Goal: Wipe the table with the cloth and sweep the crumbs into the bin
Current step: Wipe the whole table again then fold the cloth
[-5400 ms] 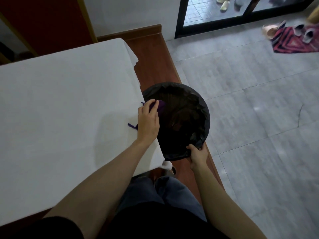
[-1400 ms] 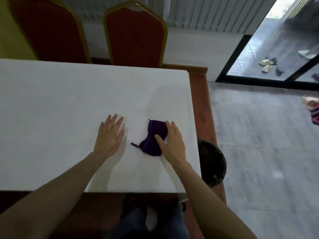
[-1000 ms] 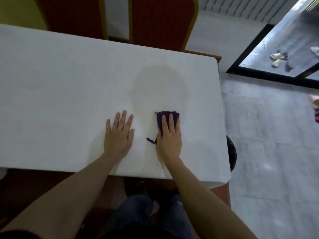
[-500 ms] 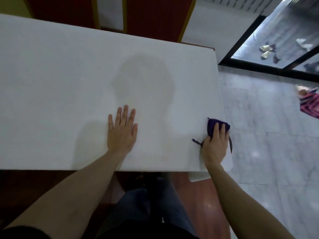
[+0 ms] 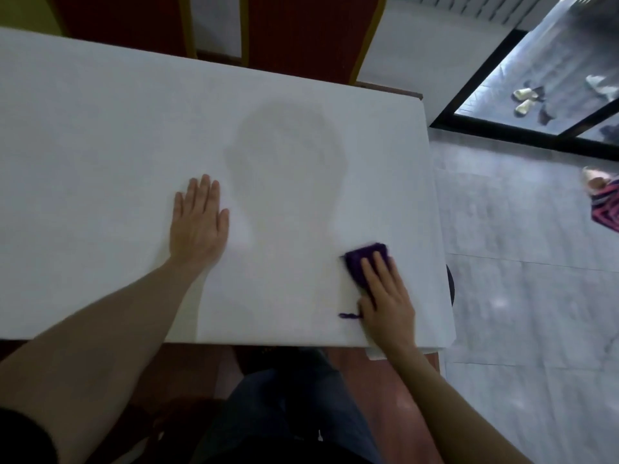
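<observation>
A purple cloth (image 5: 358, 262) lies on the white table (image 5: 117, 145) near its front right corner. My right hand (image 5: 385, 296) presses flat on the cloth with straight fingers; a loose purple thread (image 5: 348, 315) trails out beside the thumb. My left hand (image 5: 199, 226) rests flat on the tabletop, fingers straight, well left of the cloth. Only a dark sliver of the black bin (image 5: 450, 288) shows past the table's right edge. No crumbs are visible on the white surface.
Two red chairs with gold frames (image 5: 301, 31) stand behind the table. Grey tiled floor (image 5: 536, 329) lies to the right, with a striped mat (image 5: 608, 212) and a glass door (image 5: 552, 78) beyond. My legs are under the front edge.
My right hand has slid the cloth back left from the table's right edge. The left hand stays flat in place.
</observation>
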Tool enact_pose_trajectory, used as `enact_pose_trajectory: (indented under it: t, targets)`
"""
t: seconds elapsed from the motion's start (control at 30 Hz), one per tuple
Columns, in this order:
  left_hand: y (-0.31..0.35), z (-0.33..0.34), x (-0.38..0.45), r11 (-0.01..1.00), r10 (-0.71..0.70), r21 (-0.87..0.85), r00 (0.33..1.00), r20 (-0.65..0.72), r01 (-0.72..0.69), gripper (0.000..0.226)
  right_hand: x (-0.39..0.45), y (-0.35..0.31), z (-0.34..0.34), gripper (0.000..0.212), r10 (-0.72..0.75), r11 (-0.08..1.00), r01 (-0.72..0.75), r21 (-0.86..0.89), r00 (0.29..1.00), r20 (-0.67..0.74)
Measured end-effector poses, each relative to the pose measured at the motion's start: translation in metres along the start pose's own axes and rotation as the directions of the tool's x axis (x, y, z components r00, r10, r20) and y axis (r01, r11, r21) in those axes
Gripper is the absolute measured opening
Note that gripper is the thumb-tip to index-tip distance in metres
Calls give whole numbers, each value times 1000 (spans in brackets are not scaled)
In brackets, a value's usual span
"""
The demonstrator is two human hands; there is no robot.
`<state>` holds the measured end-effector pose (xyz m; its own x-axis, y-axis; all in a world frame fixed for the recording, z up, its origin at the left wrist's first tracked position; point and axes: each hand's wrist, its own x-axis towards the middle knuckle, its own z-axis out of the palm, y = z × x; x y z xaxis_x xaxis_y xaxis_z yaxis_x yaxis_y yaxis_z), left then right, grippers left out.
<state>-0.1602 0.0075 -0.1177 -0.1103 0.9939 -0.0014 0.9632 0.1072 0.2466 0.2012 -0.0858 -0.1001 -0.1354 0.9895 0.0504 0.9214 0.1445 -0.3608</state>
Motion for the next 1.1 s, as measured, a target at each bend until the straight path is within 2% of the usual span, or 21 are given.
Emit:
enact_pose_trajectory:
  t: [0.07,0.17,0.27,0.37,0.47,0.57,0.67,0.73,0.83,0.9,0.97,1.03,1.1]
  targets:
    - [-4,3,1,1000,-1,17,1000,-2,1,66,25,25,-9,61,136,991,-136,-4,990,-39]
    - [-4,7,1,999,11,48,1000,-22,-9,65,91,33,-12,57,363,931,-365,10,922,-132]
    - [-4,7,0,999,8,50,999,-32,-7,64,155,9,-1,56,429,903,-427,46,891,-149]
    - [-4,6,2,999,6,46,1000,-25,-5,63,190,-35,19,57,294,956,-292,35,947,-128]
    - [-5,6,1,999,-2,41,1000,-13,3,64,181,-82,41,56,16,999,-13,45,997,-79]
    - [-6,6,1,999,-11,53,1000,-9,11,63,135,-96,43,58,-285,956,284,73,958,10]
    - [-6,6,1,998,-12,62,1000,-6,12,63,103,-56,29,60,-383,923,381,55,923,32]
    - [-5,5,2,998,-13,60,1000,-5,14,63,103,-18,14,62,-322,947,321,21,947,9]
    - [-5,5,3,998,-13,64,1000,-8,14,63,135,25,-5,60,-92,996,93,18,996,-18]
    - [-5,5,3,998,-16,67,1000,-10,16,63,176,31,-9,57,109,993,-107,40,993,-55]
    - [-5,5,4,997,-19,71,1000,-7,20,63,221,21,-5,56,247,968,-243,57,965,-92]
    - [-5,4,4,997,-23,74,1000,-10,23,62,261,-1,4,56,276,960,-270,70,956,-96]
    - [-5,4,4,997,-26,75,1000,-7,26,62,285,-31,17,57,217,975,-214,60,975,-56]
